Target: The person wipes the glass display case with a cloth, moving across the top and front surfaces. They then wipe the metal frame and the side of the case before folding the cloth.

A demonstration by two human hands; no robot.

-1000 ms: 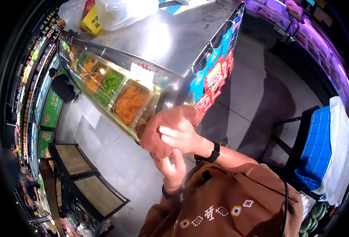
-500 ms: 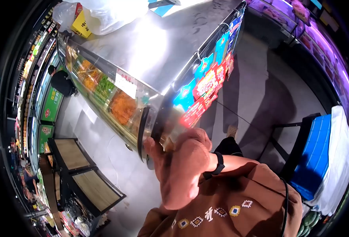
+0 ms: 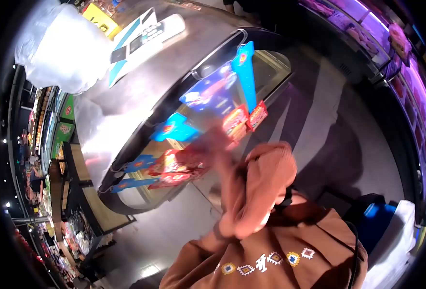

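Brown top [image 3: 319,226], loose, folds all over, sleeves same brown, forearm bare below the left one. Row of geometric motifs [image 3: 293,259] at 5 o'clock: zigzag-edged diamonds and rounder medallions, in white, blue, yellow and dark red. White letter-like mark [image 3: 261,263] mid-row, too small to read. Thin black cord [image 3: 355,250] down the top at 4 o'clock. Black band [image 3: 287,196] on right wrist, partly hidden.

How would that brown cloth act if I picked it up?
The brown cloth would probably flop, because it sags in soft folds. It might feel light too, since the right hand alone seems to hold it up.
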